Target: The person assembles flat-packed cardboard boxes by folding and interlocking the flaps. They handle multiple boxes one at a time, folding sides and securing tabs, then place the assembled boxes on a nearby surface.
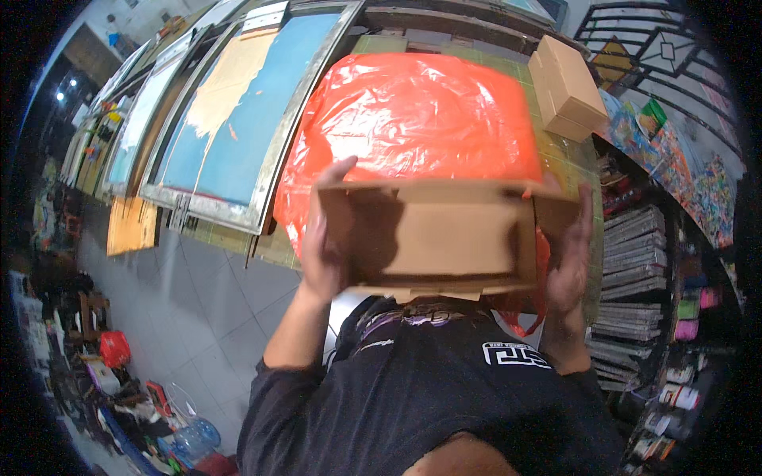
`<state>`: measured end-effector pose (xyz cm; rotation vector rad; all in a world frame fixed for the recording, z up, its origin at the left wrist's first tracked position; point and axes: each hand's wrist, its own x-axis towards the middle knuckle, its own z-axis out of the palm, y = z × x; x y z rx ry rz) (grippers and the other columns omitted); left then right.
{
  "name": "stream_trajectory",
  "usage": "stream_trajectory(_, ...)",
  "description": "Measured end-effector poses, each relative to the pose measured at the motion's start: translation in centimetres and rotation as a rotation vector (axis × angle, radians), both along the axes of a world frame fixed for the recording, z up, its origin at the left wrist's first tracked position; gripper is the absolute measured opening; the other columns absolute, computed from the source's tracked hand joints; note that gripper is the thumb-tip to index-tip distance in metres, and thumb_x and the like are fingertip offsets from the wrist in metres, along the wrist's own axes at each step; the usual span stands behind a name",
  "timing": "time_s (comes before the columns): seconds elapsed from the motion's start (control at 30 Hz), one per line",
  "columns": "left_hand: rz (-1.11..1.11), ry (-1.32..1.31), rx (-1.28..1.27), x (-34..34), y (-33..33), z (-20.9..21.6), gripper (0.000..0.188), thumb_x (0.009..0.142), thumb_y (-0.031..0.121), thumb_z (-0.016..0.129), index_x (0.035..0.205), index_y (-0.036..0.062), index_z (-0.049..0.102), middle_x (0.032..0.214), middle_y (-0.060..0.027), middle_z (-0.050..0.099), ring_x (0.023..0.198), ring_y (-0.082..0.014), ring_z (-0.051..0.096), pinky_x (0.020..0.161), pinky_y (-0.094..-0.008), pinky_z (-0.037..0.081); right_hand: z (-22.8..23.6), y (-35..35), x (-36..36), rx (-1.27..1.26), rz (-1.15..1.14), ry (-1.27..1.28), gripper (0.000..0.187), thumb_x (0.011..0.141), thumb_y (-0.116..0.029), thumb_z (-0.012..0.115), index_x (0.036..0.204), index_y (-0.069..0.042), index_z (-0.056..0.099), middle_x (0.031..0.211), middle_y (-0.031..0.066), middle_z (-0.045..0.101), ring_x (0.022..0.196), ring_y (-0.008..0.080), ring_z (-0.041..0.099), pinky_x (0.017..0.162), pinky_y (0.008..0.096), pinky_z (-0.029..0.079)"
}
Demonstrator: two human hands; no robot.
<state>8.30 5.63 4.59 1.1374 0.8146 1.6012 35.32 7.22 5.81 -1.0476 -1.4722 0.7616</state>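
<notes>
A brown cardboard box (467,236) is held up before my chest, its hollow inside facing me. Against its left side presses my left hand (321,246), palm on the cardboard and thumb near the upper edge. At the opposite side my right hand (571,258) supports the right wall, its fingers pointing up and a little blurred. Behind the box lies a large, shiny red-orange plastic bag (429,115), spread over the table (520,75). Part of the bag hangs below the box at the right.
Screen-printing frames (305,103) with blue mesh and beige ink stand at the left. A stack of brown boxes (567,87) sits at the table's far right corner. Below right are stacked frames (631,254) and several jars (679,395). A blue water bottle (197,436) lies lower left.
</notes>
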Motion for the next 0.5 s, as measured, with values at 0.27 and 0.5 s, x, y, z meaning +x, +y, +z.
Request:
stream_trajectory(0.27,0.215,-0.244,-0.138,-2.0,4.6,0.9,0.049,0.098,0.038,0.033,0.128,0.001,0.045,0.121,-0.0131,0.055,0.112,-0.0265,0.052,0.099,-0.0409,0.038,5.0,6.1,2.0,-0.408,0.314,0.101,0.052,0.096,-0.027,0.044,0.14,-0.003,0.03,0.128,0.0116,0.047,0.109,0.0183,0.054,0.085,0.0333,0.051)
stream_trajectory(0.5,0.216,-0.202,-0.207,-1.8,4.7,2.5,0.05,0.098,0.04,0.033,0.127,0.0018,0.045,0.119,-0.0142,0.055,0.111,-0.0277,0.052,0.096,-0.0434,0.041,7.7,8.1,2.1,-0.396,0.342,-0.139,0.065,0.087,-0.043,0.06,0.138,-0.009,0.037,0.099,0.0068,0.057,0.084,0.0132,0.057,0.066,0.0254,0.053)
